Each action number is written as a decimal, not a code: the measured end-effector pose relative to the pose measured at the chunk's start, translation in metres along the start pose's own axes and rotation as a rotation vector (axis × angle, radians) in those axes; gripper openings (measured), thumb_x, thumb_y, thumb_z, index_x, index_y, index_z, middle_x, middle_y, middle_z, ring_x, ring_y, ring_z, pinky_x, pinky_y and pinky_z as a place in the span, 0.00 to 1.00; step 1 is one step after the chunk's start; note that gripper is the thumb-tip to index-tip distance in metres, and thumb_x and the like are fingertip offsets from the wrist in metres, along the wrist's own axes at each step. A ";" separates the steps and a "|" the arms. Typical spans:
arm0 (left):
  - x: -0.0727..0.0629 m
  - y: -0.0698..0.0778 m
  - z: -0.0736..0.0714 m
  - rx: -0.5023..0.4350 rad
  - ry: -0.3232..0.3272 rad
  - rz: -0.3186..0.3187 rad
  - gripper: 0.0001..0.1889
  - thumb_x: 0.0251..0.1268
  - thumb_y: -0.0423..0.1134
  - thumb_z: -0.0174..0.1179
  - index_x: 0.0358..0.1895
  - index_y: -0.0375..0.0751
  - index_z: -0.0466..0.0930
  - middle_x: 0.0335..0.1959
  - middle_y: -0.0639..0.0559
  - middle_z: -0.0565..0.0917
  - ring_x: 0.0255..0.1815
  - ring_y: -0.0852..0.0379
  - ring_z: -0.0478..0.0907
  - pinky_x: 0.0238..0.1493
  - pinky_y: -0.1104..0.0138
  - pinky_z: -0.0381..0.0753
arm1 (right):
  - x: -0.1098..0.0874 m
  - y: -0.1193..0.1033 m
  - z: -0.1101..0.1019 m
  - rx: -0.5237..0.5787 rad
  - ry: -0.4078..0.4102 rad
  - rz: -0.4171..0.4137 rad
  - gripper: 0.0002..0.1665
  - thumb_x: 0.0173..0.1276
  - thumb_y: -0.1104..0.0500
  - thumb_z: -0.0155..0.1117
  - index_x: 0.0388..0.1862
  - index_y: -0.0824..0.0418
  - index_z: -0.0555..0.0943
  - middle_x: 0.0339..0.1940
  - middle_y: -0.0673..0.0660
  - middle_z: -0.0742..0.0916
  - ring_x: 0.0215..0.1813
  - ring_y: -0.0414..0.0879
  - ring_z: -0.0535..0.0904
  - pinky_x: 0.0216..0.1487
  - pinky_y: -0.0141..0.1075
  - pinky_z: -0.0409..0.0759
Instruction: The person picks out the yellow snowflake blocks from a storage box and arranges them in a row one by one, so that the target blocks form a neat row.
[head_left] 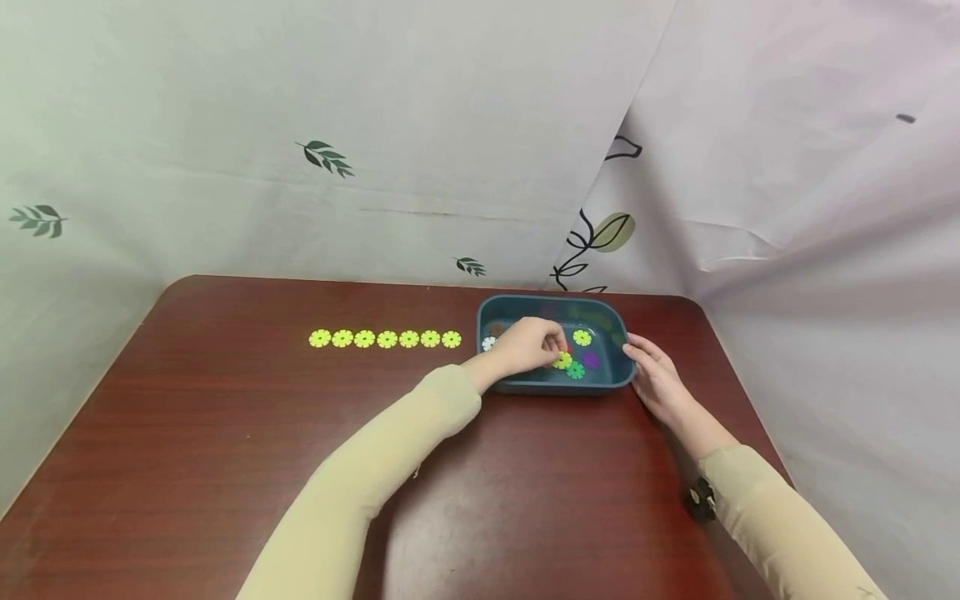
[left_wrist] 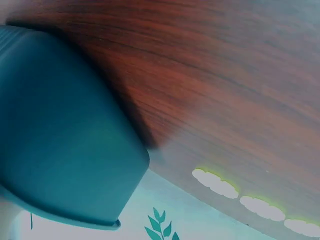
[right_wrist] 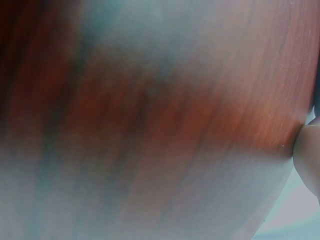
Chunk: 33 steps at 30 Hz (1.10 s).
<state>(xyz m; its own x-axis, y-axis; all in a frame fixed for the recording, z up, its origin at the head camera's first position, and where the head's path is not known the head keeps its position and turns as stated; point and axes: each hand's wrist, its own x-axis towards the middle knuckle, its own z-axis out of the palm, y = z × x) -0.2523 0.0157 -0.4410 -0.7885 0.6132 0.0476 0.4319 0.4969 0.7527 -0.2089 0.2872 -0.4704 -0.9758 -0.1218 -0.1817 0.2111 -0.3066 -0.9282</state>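
Observation:
A blue plastic box [head_left: 558,387] stands near the table's back edge, holding several flower-shaped plastic discs. My left hand [head_left: 528,343] reaches down inside it, thumb and fingertips pinching a yellow flower-shaped disc [head_left: 562,361]. Close to those fingertips lie a green disc [head_left: 575,370], a purple disc [head_left: 591,360] and another yellow disc [head_left: 582,337]. A white disc [head_left: 489,342] shows at the box's left end. My right hand [head_left: 656,375] grips the box's right end at the rim. The left wrist view shows the box's outer wall [left_wrist: 70,125] but not the fingers.
Left of the box, several yellow discs [head_left: 387,339] lie in a straight row on the dark red wooden table [head_left: 225,450]. White cloth [head_left: 375,167] with printed leaves hangs behind the table and along its sides.

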 end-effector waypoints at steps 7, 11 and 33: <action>-0.010 -0.001 -0.011 -0.006 0.051 -0.002 0.03 0.73 0.33 0.67 0.44 0.39 0.88 0.44 0.48 0.90 0.43 0.57 0.84 0.49 0.70 0.83 | 0.000 -0.001 0.000 0.000 -0.005 0.000 0.18 0.85 0.66 0.50 0.49 0.51 0.86 0.44 0.44 0.91 0.47 0.33 0.86 0.51 0.25 0.82; -0.015 0.001 -0.020 -0.013 0.075 0.007 0.03 0.73 0.33 0.67 0.44 0.41 0.88 0.45 0.48 0.91 0.44 0.55 0.86 0.51 0.69 0.85 | 0.001 -0.002 0.002 0.002 0.011 0.000 0.18 0.84 0.66 0.51 0.48 0.51 0.86 0.44 0.44 0.91 0.47 0.33 0.86 0.51 0.25 0.82; -0.055 -0.021 -0.074 -0.194 0.246 -0.089 0.05 0.71 0.34 0.69 0.45 0.37 0.89 0.42 0.43 0.90 0.44 0.50 0.86 0.50 0.64 0.87 | 0.004 0.001 0.005 -0.011 0.028 0.015 0.17 0.84 0.66 0.51 0.49 0.50 0.86 0.44 0.43 0.90 0.47 0.33 0.85 0.50 0.25 0.82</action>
<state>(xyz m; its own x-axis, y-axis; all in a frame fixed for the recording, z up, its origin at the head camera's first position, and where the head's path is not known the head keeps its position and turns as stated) -0.2502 -0.0737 -0.4110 -0.9118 0.3940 0.1162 0.2843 0.4011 0.8708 -0.2122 0.2813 -0.4707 -0.9738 -0.0997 -0.2043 0.2250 -0.2948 -0.9287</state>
